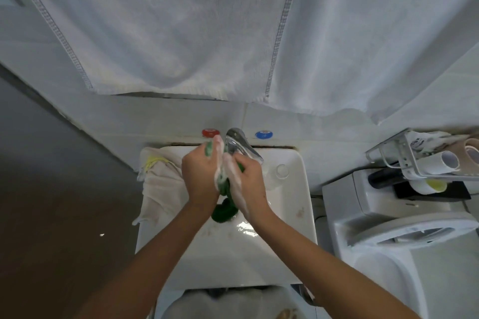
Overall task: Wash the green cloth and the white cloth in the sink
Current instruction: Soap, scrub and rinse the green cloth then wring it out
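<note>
We see soft, even, cool light on the white sink (298, 204), with a small glare patch in its basin. Left of the sink the floor falls dim. Both hands are motion-blurred. Straight lines bow toward the frame edges.

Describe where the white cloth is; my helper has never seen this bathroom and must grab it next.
Find the white sink under the chrome tap. The white cloth lies draped over the sink's left rim, beside the left hand. Unlike the big towels hanging above, it is crumpled, off-white, with yellow stitching.
</note>
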